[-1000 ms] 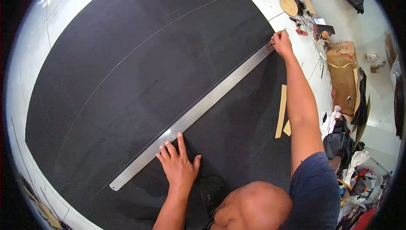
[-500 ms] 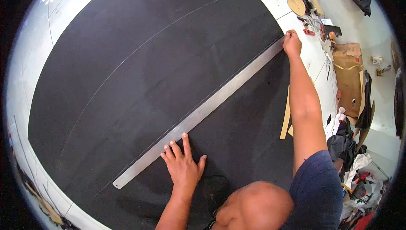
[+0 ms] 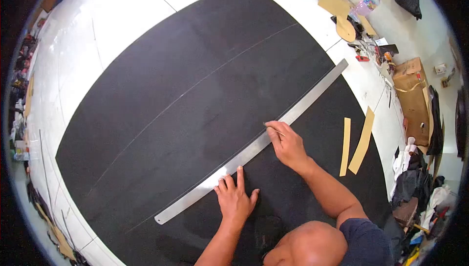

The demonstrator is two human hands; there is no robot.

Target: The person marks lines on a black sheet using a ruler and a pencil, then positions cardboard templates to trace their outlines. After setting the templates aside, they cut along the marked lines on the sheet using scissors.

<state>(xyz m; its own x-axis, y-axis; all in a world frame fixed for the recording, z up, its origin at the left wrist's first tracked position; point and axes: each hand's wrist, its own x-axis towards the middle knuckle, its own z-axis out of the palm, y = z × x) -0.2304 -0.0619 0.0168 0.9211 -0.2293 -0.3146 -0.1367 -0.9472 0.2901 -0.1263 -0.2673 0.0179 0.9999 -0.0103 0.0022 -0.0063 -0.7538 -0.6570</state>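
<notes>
A long metal ruler (image 3: 220,180) lies slantwise across a large black sheet (image 3: 146,95). Fingertips of my left hand (image 3: 235,197) press on the ruler's lower part, with the fingers spread and the thumb out to the side. Past the ruler's middle, my right hand (image 3: 289,148) is closed around a thin pen-like tool (image 3: 278,131), its tip hidden by the fingers at the upper edge. A fine pale line runs along that edge and on past the ruler's lower left end. Farther up, a long curved pale line crosses the sheet.
Two tan strips (image 3: 361,141) lie on the sheet at right. Beneath the sheet is a white tabletop (image 3: 132,12). Along its right side are a plastic bottle (image 3: 366,5), tan pattern pieces (image 3: 345,29), a cardboard box (image 3: 410,105) and heaped scraps (image 3: 415,188).
My right hand has come down along the ruler from its far upper end to about its middle. The left hand stays on the ruler. The whole view has shifted.
</notes>
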